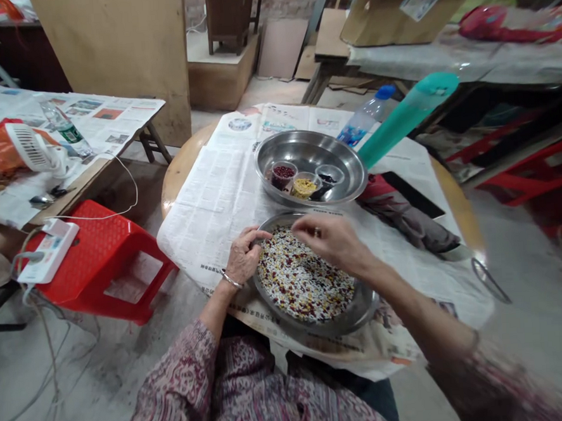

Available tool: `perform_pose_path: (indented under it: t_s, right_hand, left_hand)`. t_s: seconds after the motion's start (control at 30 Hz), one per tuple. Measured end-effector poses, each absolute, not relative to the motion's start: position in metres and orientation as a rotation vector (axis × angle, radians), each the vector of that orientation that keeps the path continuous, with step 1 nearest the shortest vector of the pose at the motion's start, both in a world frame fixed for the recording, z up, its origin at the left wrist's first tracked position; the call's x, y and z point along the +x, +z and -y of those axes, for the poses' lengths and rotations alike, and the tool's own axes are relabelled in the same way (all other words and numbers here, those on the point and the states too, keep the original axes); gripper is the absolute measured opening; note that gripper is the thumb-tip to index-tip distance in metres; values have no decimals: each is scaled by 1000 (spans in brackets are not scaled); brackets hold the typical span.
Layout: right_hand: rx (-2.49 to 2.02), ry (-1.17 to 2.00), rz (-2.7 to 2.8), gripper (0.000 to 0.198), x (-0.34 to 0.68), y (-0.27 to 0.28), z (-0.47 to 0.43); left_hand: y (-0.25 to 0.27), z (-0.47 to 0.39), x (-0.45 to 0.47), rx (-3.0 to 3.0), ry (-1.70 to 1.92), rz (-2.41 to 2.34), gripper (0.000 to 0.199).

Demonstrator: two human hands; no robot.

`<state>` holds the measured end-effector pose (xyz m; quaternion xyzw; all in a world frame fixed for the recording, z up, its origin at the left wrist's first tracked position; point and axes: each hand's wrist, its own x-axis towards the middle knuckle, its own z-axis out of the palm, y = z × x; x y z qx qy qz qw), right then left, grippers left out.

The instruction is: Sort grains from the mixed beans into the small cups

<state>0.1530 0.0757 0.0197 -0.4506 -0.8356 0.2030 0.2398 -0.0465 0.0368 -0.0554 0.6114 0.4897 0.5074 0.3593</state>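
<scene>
A steel basin (365, 307) close to my body holds a mix of white, dark red, yellow and black grains and beans (304, 279). My left hand (246, 256) rests at its left rim, index finger stretched over the beans and the other fingers partly hidden. Above the far part of the mix is my right hand (327, 236), fingers curled together in a pinch; whatever they hold is too small to see. Just beyond, a second steel basin (300, 144) contains clear cups of dark red beans (283, 172), yellow beans (303, 187) and black beans (327, 177).
Newspaper (204, 196) covers the round table. Behind the basins stand a blue-capped bottle (359, 123) and a long teal object (408, 117); a black phone-like slab (413, 193) and dark cloth (405, 222) lie right. A red stool (103, 259) with a power strip (50, 250) stands left.
</scene>
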Motion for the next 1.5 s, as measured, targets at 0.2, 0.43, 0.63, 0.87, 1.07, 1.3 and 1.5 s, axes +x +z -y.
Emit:
perform_pose_path:
  t_s: [0.2,0.43,0.63,0.87,1.07,1.3,1.5]
  right_hand:
    - [-953,870,2669,16,150,-10,-2]
    - [-1347,473,2417,19,166,-28,-47]
    - [-1539,312,2257,25,147,-31,-76]
    - [-1219,717,2586,13,141,-20,-43]
    - [-1005,836,2616,11,155,-12,2]
    - [-999,441,2671,20,149,-21,-7]
    - [-1411,238,2258,21,178,-37,-45]
  left_hand:
    - [-57,-38,-47,1599,1300,-1281,39]
    - [-55,-37,-47,1616,1312,-1284,37]
    - [-55,-38,-47,1601,1304,-1296,39]
    - [-58,-38,-47,1620,1311,-1276,39]
    - [-58,-37,-48,1621,1297,-1280,39]
    - [-55,-36,-47,1607,1290,-1289,38]
    - [-55,-38,-47,1589,1304,-1286,40]
